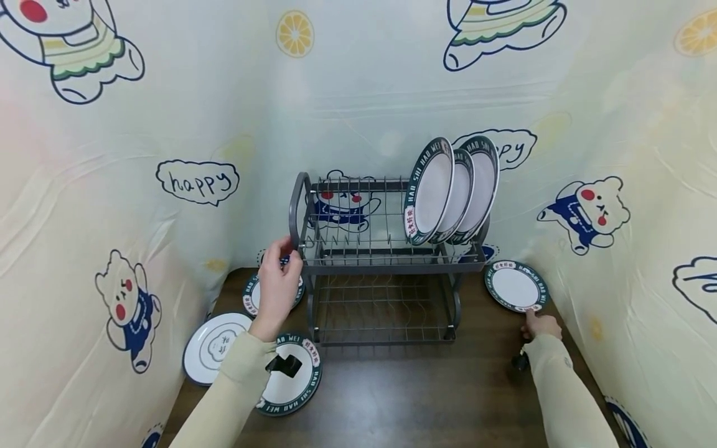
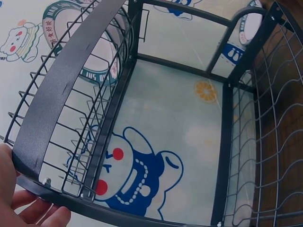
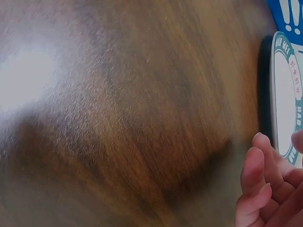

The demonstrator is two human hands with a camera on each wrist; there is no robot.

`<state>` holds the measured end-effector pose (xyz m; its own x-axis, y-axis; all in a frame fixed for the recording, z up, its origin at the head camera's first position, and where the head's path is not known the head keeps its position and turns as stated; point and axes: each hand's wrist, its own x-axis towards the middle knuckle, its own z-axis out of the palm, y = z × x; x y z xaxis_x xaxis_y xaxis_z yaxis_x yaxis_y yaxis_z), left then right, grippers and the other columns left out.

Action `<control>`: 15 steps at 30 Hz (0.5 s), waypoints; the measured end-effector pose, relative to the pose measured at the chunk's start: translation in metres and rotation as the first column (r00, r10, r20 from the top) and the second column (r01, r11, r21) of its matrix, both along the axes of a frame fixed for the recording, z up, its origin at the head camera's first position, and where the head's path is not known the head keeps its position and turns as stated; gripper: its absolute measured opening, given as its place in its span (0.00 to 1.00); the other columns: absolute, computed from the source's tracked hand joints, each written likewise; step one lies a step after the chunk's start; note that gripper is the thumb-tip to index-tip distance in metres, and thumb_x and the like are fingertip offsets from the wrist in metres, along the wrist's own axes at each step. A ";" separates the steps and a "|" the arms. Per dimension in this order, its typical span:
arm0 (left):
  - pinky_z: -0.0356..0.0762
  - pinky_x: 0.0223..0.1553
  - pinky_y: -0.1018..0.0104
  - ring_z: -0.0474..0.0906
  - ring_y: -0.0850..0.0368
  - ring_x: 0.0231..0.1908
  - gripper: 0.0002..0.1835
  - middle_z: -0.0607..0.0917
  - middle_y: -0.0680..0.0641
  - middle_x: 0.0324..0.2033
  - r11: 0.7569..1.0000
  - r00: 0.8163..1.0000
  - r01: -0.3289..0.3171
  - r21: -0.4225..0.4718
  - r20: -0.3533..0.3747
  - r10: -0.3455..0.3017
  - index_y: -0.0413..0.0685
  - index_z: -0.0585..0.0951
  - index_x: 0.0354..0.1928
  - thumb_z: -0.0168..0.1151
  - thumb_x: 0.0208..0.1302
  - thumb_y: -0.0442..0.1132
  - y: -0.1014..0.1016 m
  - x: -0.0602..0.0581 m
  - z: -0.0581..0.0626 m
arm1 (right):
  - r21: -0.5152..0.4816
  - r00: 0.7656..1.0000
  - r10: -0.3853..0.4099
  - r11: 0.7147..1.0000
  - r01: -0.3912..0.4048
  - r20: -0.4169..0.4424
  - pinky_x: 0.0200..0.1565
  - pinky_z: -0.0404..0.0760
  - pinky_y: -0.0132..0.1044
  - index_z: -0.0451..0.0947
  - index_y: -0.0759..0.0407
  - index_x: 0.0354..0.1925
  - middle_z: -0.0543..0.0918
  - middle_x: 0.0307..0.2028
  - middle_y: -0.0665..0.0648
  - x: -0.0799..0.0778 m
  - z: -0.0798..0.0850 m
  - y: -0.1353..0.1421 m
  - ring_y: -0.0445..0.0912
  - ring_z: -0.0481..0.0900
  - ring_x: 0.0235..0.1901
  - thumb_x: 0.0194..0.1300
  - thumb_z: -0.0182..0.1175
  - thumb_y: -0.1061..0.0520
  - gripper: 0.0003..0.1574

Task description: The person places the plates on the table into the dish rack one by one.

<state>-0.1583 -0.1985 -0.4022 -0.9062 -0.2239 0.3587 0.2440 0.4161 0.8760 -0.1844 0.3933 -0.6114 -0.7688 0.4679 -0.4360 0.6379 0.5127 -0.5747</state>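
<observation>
A dark grey two-tier dish rack (image 1: pixel 392 269) stands on the table. My left hand (image 1: pixel 278 280) grips its upper left end, and in the left wrist view the fingers (image 2: pixel 35 210) curl under the frame. Three green-rimmed plates, including a front plate (image 1: pixel 432 193), stand upright at the right of the upper tier. To the right of the rack is a small green-rimmed plate (image 1: pixel 515 285). My right hand (image 1: pixel 541 325) pinches its near rim, thumb above and fingers at the edge in the right wrist view; the fingertips' contact is partly hidden.
Left of the rack lie a white plate (image 1: pixel 215 348) turned face down, a green-rimmed plate (image 1: pixel 299 373) partly under my left forearm, and a smaller plate (image 1: pixel 252 295) behind my hand. Patterned cloth (image 1: pixel 358 81) hangs around the brown wooden table (image 1: pixel 403 386).
</observation>
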 end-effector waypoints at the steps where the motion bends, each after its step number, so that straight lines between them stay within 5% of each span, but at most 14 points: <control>1: 0.81 0.60 0.45 0.76 0.47 0.57 0.20 0.77 0.38 0.59 1.000 1.000 0.001 0.003 -0.001 -0.001 0.38 0.74 0.66 0.52 0.77 0.37 0.000 0.000 0.000 | -0.016 1.000 -0.005 1.000 0.005 0.003 0.37 0.74 0.42 0.86 0.57 0.19 0.84 0.15 0.49 0.000 -0.001 0.000 0.46 0.82 0.23 0.77 0.40 0.36 0.43; 15: 0.82 0.58 0.47 0.76 0.49 0.54 0.20 0.77 0.38 0.57 1.000 1.000 0.010 -0.006 -0.003 -0.010 0.38 0.74 0.65 0.52 0.77 0.36 -0.001 0.000 -0.001 | -0.180 0.999 -0.050 0.983 0.046 -0.018 0.24 0.78 0.33 0.84 0.61 0.21 0.82 0.15 0.46 -0.005 -0.026 0.006 0.40 0.82 0.16 0.74 0.42 0.38 0.39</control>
